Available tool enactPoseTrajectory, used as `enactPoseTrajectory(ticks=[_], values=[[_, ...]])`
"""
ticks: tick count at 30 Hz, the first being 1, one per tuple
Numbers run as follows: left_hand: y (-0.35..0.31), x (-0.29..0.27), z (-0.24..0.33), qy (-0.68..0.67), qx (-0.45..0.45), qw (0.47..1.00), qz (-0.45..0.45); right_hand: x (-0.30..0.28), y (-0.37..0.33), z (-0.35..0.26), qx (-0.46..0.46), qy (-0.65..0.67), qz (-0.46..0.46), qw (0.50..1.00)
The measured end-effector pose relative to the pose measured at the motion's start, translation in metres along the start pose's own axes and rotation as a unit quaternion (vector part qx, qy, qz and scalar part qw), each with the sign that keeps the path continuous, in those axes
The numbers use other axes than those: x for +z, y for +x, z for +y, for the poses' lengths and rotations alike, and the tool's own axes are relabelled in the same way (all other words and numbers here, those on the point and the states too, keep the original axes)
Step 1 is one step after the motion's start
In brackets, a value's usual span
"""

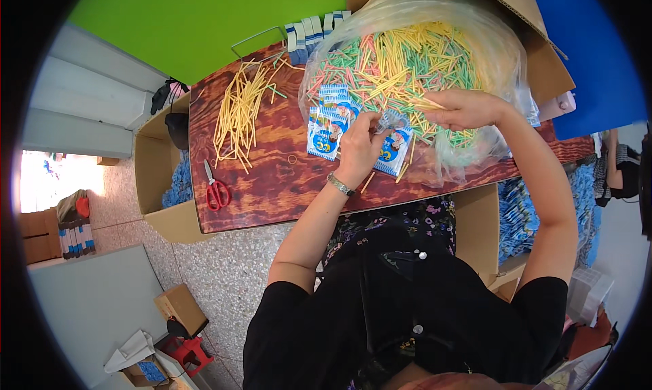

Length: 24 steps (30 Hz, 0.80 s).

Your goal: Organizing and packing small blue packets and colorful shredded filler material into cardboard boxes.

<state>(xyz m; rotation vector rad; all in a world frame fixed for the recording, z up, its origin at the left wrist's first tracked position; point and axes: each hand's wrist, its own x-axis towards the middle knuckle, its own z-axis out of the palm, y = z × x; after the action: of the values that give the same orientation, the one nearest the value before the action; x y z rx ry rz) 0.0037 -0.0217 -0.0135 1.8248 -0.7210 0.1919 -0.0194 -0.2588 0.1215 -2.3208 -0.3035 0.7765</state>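
My left hand (360,149) is closed on a small blue-and-white packet (394,153) with a cartoon figure on it, held over the table's near part. Just right of its upper end, my right hand (472,110) pinches a few thin pale-yellow sticks (430,103). Under and beyond the right hand, a big clear plastic bag (501,47) lies wide open, full of yellow, green and pink sticks (401,60). Several more such packets (324,133) lie overlapped beside my left hand. A few loose sticks (404,167) show below the held packet.
A heap of yellow sticks (239,111) and red-handled scissors (216,191) lie on the table's (272,203) left side. Small blue-and-white boxes (309,33) stand at its far edge. Cartons with blue packets (517,217) stand below the right side, and another carton (153,166) stands left.
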Motion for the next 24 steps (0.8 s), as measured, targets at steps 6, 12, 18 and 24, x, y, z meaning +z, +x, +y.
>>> enactPoseTrajectory(ticks=[6,12,18,24], values=[[0.002,-0.001,-0.002,0.034,0.030,0.999,0.003,-0.008,0.007,-0.035,0.032,-0.032,-0.072,0.996],[0.002,-0.001,0.001,0.071,0.091,0.993,0.008,-0.013,0.023,-0.046,0.082,-0.150,-0.125,0.977],[0.006,-0.007,0.010,0.119,0.205,0.972,-0.008,-0.016,0.035,-0.061,0.131,-0.218,-0.152,0.955],[0.008,-0.010,0.007,0.079,0.173,0.982,0.022,-0.008,0.026,-0.068,-0.138,-0.375,0.080,0.913]])
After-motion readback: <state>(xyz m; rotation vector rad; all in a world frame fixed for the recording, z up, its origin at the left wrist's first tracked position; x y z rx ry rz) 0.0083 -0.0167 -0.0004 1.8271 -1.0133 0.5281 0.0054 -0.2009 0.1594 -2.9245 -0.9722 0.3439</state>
